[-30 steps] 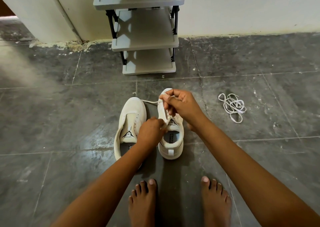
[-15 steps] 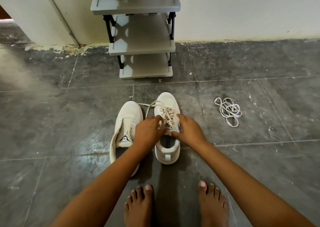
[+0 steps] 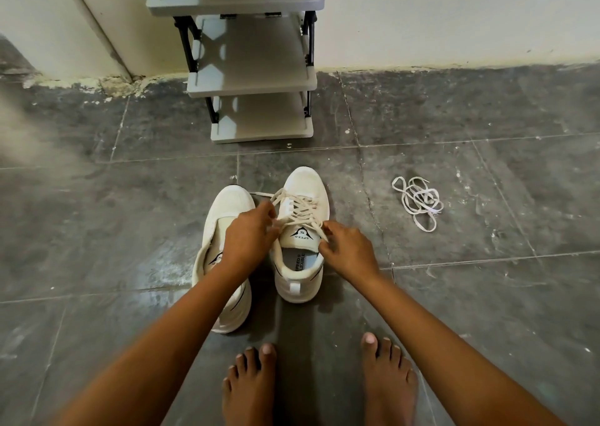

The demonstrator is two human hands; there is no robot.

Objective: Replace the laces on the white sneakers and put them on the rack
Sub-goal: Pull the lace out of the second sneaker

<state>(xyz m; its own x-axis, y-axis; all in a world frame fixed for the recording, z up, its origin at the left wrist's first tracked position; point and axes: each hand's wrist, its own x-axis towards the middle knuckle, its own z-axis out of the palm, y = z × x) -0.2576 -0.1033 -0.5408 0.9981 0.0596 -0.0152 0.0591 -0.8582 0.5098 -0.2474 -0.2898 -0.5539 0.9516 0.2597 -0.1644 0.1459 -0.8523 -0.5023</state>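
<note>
Two white sneakers stand side by side on the dark tiled floor, toes pointing away from me. The right sneaker has a cream lace crossed through its eyelets. My left hand pinches the lace's left end at the top eyelets. My right hand pinches the right end beside the tongue. The left sneaker has no lace, and my left forearm hides part of it. A grey shoe rack with three visible shelves stands against the wall just beyond the sneakers.
A loose white lace lies tangled on the floor to the right of the sneakers. My bare feet stand just behind them. A white thing sits at the top edge on the rack's upper shelf.
My right hand came down from the toe of the right sneaker to its top eyelets. Both hands now pinch lace ends and have moved slightly apart. The camera has moved a little closer.
</note>
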